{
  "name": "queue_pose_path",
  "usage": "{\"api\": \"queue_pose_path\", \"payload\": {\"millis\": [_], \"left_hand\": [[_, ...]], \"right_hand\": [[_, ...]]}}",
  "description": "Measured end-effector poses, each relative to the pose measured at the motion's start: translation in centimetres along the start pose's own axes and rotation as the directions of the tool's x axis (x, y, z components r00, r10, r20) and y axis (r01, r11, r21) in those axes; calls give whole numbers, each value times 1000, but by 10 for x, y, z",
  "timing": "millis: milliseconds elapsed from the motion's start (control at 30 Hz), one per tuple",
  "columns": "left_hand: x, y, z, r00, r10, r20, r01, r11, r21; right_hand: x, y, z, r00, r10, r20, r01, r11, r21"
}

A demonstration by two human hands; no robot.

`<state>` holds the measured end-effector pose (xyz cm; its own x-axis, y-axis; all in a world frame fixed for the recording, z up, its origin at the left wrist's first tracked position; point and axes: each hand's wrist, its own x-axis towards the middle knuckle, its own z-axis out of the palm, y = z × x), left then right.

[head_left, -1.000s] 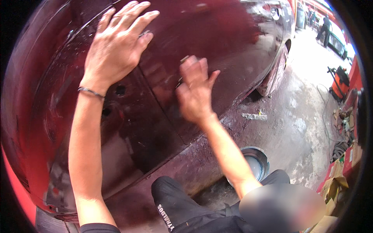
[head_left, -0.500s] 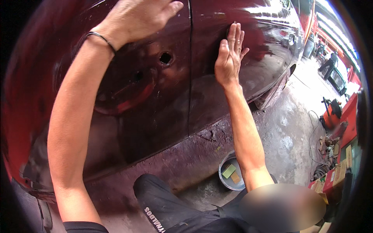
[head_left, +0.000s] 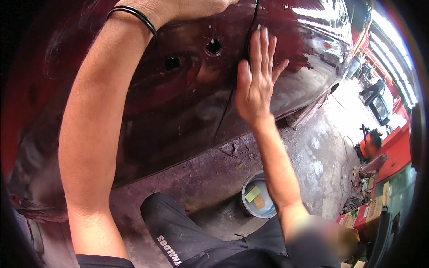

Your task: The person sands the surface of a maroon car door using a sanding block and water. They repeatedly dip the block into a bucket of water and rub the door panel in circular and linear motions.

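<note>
A dark red car body panel (head_left: 178, 111), glossy in places and dull in others, fills the view ahead of me. My right hand (head_left: 258, 76) lies on it with fingers stretched and the thumb apart, close to the dark vertical seam (head_left: 225, 114). Left of that seam are two openings, a round hole (head_left: 213, 47) and a squarish hole (head_left: 172, 64). My left hand (head_left: 190, 7), with black bands (head_left: 134, 15) round its wrist, reaches over the panel at the upper edge. Its fingers are mostly cut off, so I cannot see whether they hold anything.
A bucket (head_left: 247, 190) of cloudy water stands on the stained floor (head_left: 313, 147) beside my legs, with a green block (head_left: 252, 194) and a tan block (head_left: 259, 203) in it. At the right are cardboard boxes (head_left: 370, 213), a cable coil (head_left: 351, 203) and an orange machine (head_left: 370, 145).
My right hand has slid left across the panel to the seam and slightly lower. My left hand has shifted right and up, further out of the picture. The view has turned a little.
</note>
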<state>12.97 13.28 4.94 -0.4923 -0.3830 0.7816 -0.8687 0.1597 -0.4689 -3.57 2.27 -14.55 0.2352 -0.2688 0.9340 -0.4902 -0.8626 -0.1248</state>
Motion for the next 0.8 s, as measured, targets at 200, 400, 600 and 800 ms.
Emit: {"api": "queue_pose_path", "payload": {"millis": [200, 400, 600, 800], "left_hand": [[4, -10, 17, 997, 26, -67, -27, 999, -26], [-1, -1, -7, 1000, -1, -13, 1, 1000, -22], [2, 4, 3, 1000, -12, -21, 11, 998, -55], [0, 13, -6, 999, -25, 21, 25, 999, 20]], "right_hand": [[-100, 10, 18, 998, -25, 62, 26, 999, -22], [16, -11, 1, 1000, -10, -24, 10, 1000, 0], [-95, 13, 13, 996, -33, 81, 37, 998, -55], [19, 5, -2, 995, -95, -2, 95, 995, 18]]}}
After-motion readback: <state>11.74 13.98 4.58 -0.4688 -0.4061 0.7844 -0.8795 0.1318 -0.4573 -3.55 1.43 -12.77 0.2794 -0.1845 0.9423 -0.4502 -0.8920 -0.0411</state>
